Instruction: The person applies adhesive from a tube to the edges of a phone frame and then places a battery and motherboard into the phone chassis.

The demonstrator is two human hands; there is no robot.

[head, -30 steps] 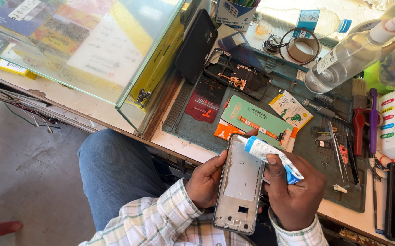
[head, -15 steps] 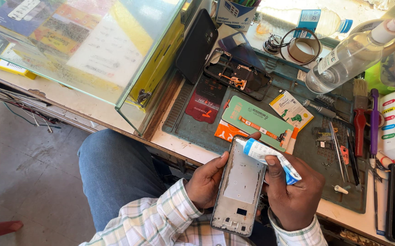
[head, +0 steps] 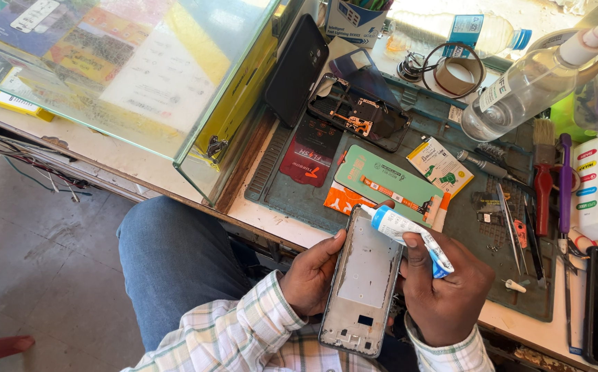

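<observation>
My left hand point(head: 313, 275) grips the left edge of a silver phone frame point(head: 363, 279), held flat over my lap with its inner side up. In my right hand point(head: 447, 293) is a small white and blue glue tube point(head: 409, 236). Its nozzle rests at the frame's upper right corner. Both hands hang just in front of the workbench edge.
A dark green work mat point(head: 395, 193) on the bench carries an opened phone body point(head: 361, 117), green and red packets, tweezers, a red brush point(head: 541, 186) and a purple tool. A clear bottle point(head: 526, 86), a tape roll point(head: 459, 72) and a glass display case point(head: 127, 76) stand around it.
The glue tube's nozzle has crept up along the frame's right side to the top corner. The left hand and frame stay nearly still.
</observation>
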